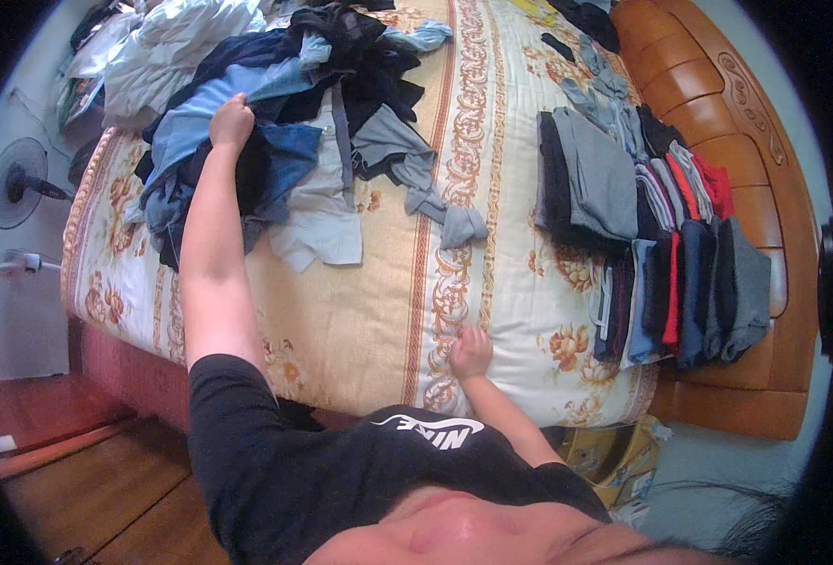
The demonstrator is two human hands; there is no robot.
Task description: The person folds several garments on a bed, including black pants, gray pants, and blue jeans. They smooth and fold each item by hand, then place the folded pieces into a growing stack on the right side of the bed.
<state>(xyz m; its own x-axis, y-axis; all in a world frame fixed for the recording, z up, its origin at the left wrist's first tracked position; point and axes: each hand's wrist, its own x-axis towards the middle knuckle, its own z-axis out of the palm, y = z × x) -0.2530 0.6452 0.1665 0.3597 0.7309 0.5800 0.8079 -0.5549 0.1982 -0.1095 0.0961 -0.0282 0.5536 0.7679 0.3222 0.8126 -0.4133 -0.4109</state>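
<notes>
My left hand, arm stretched far forward, is closed on a light blue denim garment in a loose heap of clothes. Darker denim and black cloth lie around it. White trousers or shorts with a button spread out to the right of this hand, and a crumpled grey garment lies beyond them. Nearer to me, my right hand rests in a fist on the flower-patterned bedspread. Nothing shows in its fingers.
Folded clothes stand in rows on the right by the wooden headboard, beside folded grey trousers. A puffy white quilt or jacket lies far left. A fan stands beyond the bed's left edge, and a yellow box is below right.
</notes>
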